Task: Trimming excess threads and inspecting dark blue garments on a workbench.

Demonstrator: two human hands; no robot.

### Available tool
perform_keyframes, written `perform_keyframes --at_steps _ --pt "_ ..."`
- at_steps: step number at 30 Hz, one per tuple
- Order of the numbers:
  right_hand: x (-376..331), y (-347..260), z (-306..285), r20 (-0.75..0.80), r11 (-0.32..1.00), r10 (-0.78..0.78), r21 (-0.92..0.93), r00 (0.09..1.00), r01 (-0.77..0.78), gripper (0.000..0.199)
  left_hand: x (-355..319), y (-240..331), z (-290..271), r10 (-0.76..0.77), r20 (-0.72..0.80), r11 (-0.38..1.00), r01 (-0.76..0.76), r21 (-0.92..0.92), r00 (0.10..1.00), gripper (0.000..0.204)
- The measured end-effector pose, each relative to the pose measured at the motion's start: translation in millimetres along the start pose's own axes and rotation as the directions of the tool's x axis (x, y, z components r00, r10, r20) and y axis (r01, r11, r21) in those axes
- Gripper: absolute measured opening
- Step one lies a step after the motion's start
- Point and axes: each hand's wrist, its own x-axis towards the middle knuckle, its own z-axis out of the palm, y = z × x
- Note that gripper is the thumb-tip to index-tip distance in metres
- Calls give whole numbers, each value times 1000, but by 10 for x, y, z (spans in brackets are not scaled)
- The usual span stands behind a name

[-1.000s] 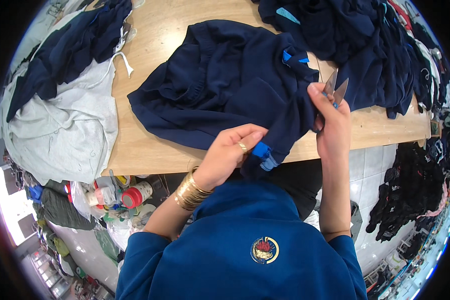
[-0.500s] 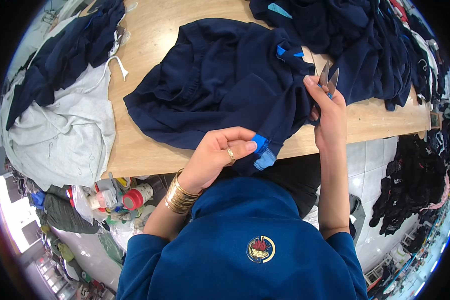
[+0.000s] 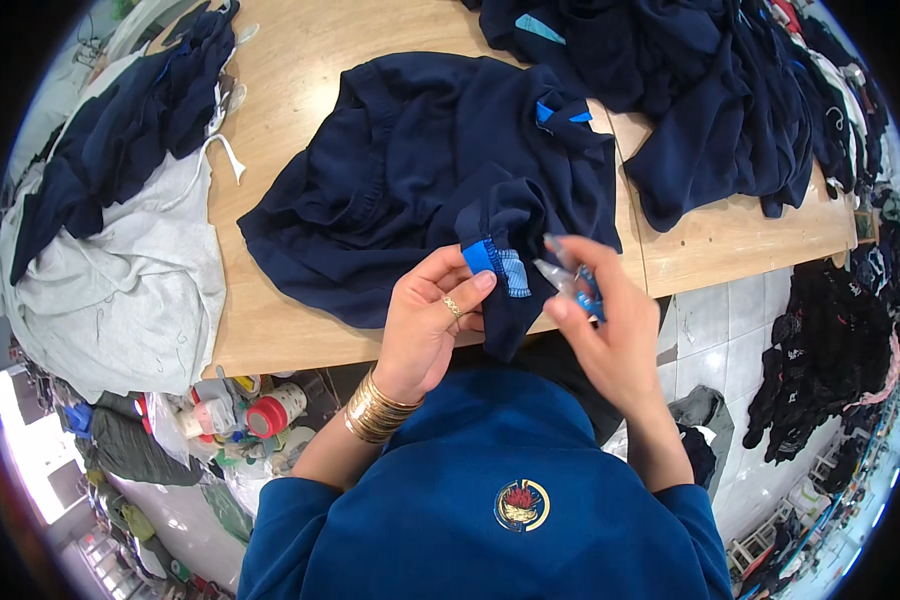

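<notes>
A dark navy garment (image 3: 420,180) lies spread on the wooden table (image 3: 290,120), one corner pulled over the near edge. My left hand (image 3: 432,320), with a ring and gold bangles, pinches that corner, where a bright blue trim (image 3: 495,262) shows. My right hand (image 3: 598,320) is just to the right of the trim and holds small thread snips (image 3: 570,280) with a blue handle, their metal tip pointing toward the fabric.
A pile of navy garments (image 3: 710,90) covers the table's far right. A grey and navy heap (image 3: 110,250) hangs over the left end. Bottles and spools (image 3: 240,415) sit below the table's edge. Dark clothes (image 3: 830,360) lie on the tiled floor at right.
My right hand has come down from the garment's upper right edge to the corner held by my left hand. The left hand has lifted that corner and turned the blue trim upward.
</notes>
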Motion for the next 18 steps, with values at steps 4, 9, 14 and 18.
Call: perform_keyframes --at_steps 4,9,14,18 --pt "-135 25 53 -1 990 137 -25 991 -137 29 17 -13 95 19 -52 999 -21 -38 998 28" --pt "-141 94 161 -102 991 22 -131 994 -36 30 36 -72 114 41 -67 999 -42 -18 997 33" --pt "-121 87 158 -157 971 -90 -235 984 52 30 25 -73 155 45 -58 999 -46 -17 997 33" --pt "-125 76 166 -162 963 -108 -262 981 63 29 29 -78 158 25 -66 999 -27 -28 997 33"
